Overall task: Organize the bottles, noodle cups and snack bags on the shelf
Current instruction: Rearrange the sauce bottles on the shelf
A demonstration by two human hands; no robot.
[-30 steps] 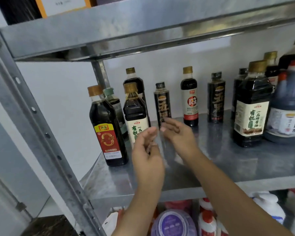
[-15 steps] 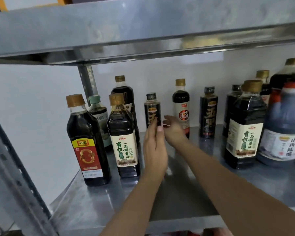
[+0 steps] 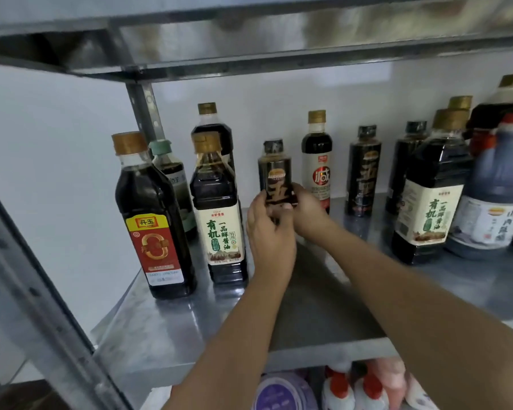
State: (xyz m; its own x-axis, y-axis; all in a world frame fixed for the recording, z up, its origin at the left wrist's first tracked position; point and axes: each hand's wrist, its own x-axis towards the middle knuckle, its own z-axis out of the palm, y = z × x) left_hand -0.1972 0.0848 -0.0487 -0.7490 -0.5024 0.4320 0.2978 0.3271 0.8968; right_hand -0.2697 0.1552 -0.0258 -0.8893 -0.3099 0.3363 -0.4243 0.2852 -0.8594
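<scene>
Left hand (image 3: 268,232) and right hand (image 3: 307,213) both wrap the lower body of the small dark bottle (image 3: 274,173), mid-shelf (image 3: 175,327); its base is hidden. Cream-label bottle (image 3: 222,229) at its 9 o'clock, white-label bottle (image 3: 320,179) at 2. Judged full, rigid, breakable, glossy sleeve slippery: grip the waist, not the cap.

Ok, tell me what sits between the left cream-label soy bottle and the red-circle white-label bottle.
In the head view, only the small black-capped bottle, held by the left hand and the right hand.
</scene>
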